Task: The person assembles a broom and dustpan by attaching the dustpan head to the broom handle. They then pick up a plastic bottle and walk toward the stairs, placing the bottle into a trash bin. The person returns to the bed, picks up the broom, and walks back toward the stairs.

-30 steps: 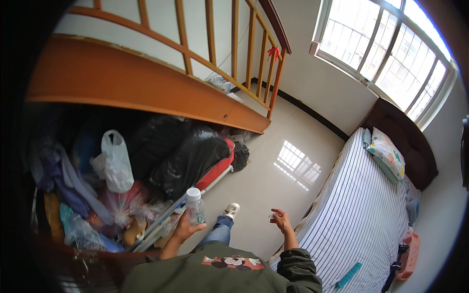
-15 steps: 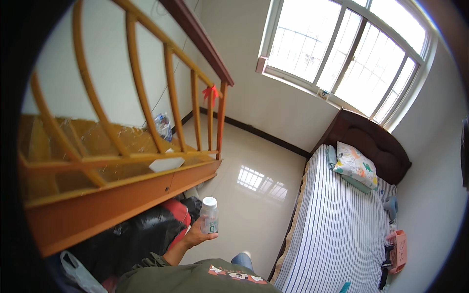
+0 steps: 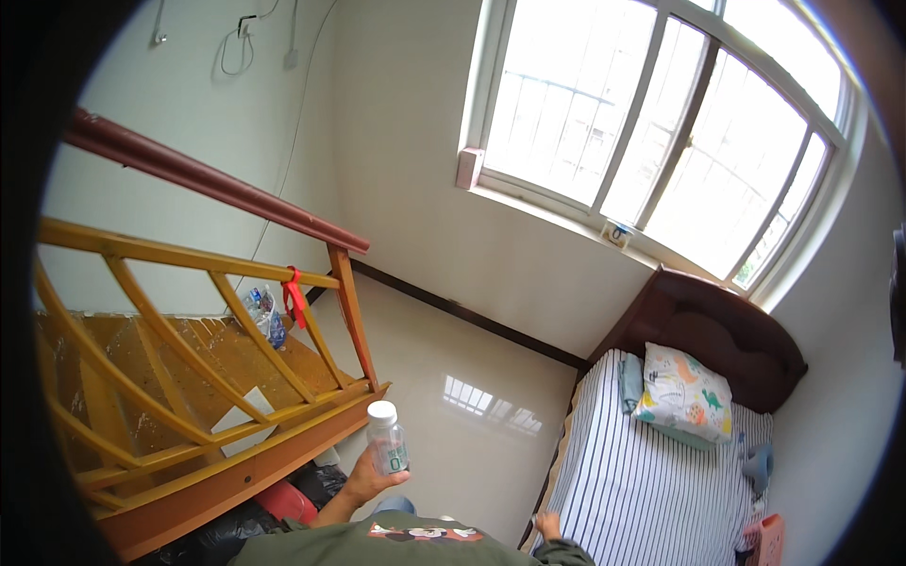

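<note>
My left hand [image 3: 369, 481] is wrapped round a clear plastic bottle [image 3: 388, 453] with a white screw cap and green print. The bottle is held nearly upright in front of my body, above the tiled floor and close to the staircase railing's lower end. Low in the view, beside the near edge of the bed, my right hand [image 3: 546, 525] shows small and foreshortened below its green sleeve. Its fingers are mostly hidden, so whether it is open or closed is unclear.
A wooden stair railing [image 3: 355, 321] with a red ribbon [image 3: 295, 298] stands at left. Black bags [image 3: 222, 536] lie beneath the stairs. At right is a bed with a striped sheet [image 3: 604, 453], patterned pillow [image 3: 687, 394] and dark headboard [image 3: 722, 330]. A window [image 3: 651, 113] lies beyond.
The view has shifted, showing more wall and the railing lower and farther left. My right hand has come into view by the bed. The left hand still grips the bottle.
</note>
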Action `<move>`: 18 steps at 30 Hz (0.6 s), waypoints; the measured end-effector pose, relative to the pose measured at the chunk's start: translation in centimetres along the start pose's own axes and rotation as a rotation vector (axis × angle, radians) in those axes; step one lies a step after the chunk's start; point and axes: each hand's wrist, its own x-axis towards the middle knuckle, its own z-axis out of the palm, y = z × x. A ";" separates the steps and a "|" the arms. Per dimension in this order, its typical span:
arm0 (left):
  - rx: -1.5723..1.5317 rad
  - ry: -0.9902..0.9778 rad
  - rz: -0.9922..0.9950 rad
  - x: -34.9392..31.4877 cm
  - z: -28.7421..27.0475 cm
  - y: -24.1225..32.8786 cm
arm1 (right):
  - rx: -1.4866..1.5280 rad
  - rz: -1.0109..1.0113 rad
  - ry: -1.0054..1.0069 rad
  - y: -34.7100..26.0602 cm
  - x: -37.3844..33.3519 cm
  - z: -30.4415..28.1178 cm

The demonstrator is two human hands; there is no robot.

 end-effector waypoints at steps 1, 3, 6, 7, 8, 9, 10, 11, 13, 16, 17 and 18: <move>0.027 0.030 0.024 1.6 -0.5 0.5 | 0.333 -0.021 0.239 -1.6 4.8 -3.9; 0.019 0.064 0.040 5.6 -0.9 0.0 | 0.970 0.219 0.156 -4.2 15.3 -9.1; 0.093 0.118 0.073 12.2 -3.0 -2.1 | 0.994 0.176 0.125 -11.2 26.1 -18.1; 0.064 0.146 0.021 14.8 -3.4 -3.5 | 1.075 0.129 0.095 -12.9 28.8 -19.1; 0.075 0.120 -0.002 17.0 -4.1 -3.8 | 1.150 0.092 0.063 -14.5 31.0 -19.8; 0.074 0.097 -0.002 20.0 -4.6 -3.5 | 1.213 0.037 0.045 -16.1 34.0 -21.5; 0.074 0.073 0.000 22.9 -5.1 -3.1 | 0.995 -0.007 0.030 -16.3 36.0 -20.1; 0.167 0.090 0.106 25.8 -5.7 -3.2 | 0.922 -0.029 0.043 -16.8 37.5 -19.4; 0.197 0.072 0.155 31.4 -5.5 -0.9 | 0.717 -0.087 0.070 -13.1 40.6 -16.1; 0.361 0.079 0.131 38.2 -6.6 3.1 | 0.295 -0.361 0.175 -6.4 42.7 -14.0; 0.408 0.068 0.203 40.5 -6.4 4.7 | 0.398 -0.168 0.085 -3.0 43.4 -14.2; 0.507 0.132 0.225 41.0 -7.9 5.6 | 0.572 -0.084 -0.031 -6.8 42.7 -17.8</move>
